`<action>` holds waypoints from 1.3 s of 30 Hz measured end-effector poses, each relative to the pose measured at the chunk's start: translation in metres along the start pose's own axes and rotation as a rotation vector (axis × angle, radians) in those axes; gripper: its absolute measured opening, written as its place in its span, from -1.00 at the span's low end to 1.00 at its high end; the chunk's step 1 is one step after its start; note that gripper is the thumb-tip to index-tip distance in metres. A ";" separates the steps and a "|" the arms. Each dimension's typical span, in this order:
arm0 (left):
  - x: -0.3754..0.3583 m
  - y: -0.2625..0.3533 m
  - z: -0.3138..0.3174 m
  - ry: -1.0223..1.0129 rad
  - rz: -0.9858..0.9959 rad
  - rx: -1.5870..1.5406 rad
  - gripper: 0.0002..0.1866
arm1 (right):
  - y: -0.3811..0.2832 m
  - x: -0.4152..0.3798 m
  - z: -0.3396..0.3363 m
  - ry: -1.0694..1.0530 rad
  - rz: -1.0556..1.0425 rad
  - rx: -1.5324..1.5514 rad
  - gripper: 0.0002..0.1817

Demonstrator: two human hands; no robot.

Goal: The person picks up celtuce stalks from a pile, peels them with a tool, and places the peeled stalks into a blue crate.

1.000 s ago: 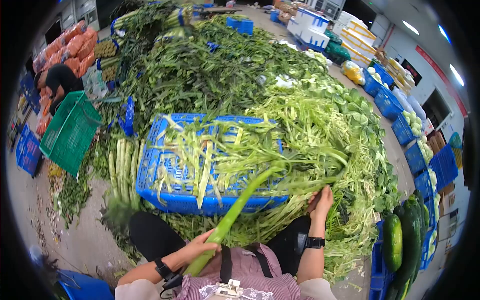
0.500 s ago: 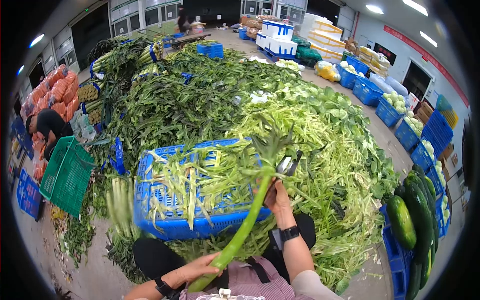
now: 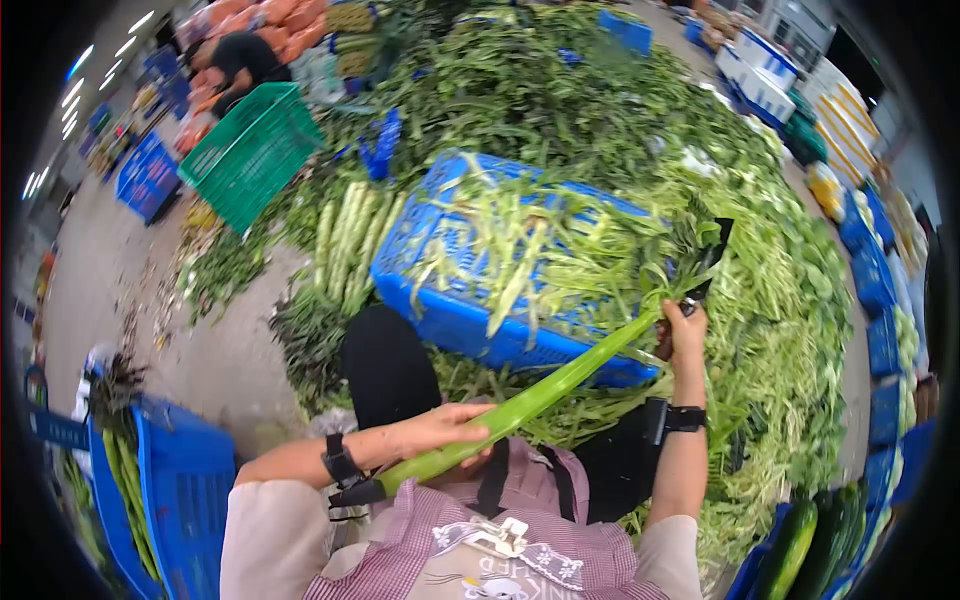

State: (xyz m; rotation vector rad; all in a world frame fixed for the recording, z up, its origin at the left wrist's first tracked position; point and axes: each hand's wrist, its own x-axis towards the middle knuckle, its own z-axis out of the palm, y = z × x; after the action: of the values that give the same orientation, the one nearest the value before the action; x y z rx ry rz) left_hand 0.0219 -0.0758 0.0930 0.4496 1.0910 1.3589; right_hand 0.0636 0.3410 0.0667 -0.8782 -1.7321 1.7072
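A long, pale green peeled stalk [image 3: 545, 392] slants across my lap, its leafy top up and to the right. My left hand [image 3: 445, 432] is wrapped round its lower part. Near the leafy end my right hand [image 3: 684, 330] is closed round the handle of a dark-bladed tool [image 3: 715, 262], close against the stalk. In front of me an upturned blue crate [image 3: 450, 330] bears scattered green peelings [image 3: 515, 255]. More peelings lie heaped to its right.
Several peeled stalks [image 3: 350, 240] lie left of the crate. A green basket [image 3: 250, 155] stands near a bent-over person [image 3: 245, 65]. A blue bin [image 3: 185, 490] is at lower left, and dark green gourds [image 3: 790, 548] are at lower right.
The view has turned left and down, bringing the blue bin into sight. The stalk now lies at a flatter slant, still held by my left hand.
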 end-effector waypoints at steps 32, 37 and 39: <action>0.058 -0.027 -0.008 0.113 0.163 -0.906 -0.54 | -0.010 -0.207 0.068 -0.602 -0.865 -1.034 -0.62; 0.059 -0.037 -0.010 0.238 0.154 -1.028 -0.60 | -0.003 -0.194 0.079 -0.600 -0.870 -1.089 -0.63; 0.062 -0.050 -0.018 0.284 0.139 -1.039 -0.65 | -0.002 -0.187 0.080 -0.568 -0.844 -1.102 -0.57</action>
State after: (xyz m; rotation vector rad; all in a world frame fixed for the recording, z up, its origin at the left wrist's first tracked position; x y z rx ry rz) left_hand 0.0253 -0.0350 0.0225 -0.4504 0.4432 1.9340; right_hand 0.1208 0.1455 0.0769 0.1008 -2.8888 0.3553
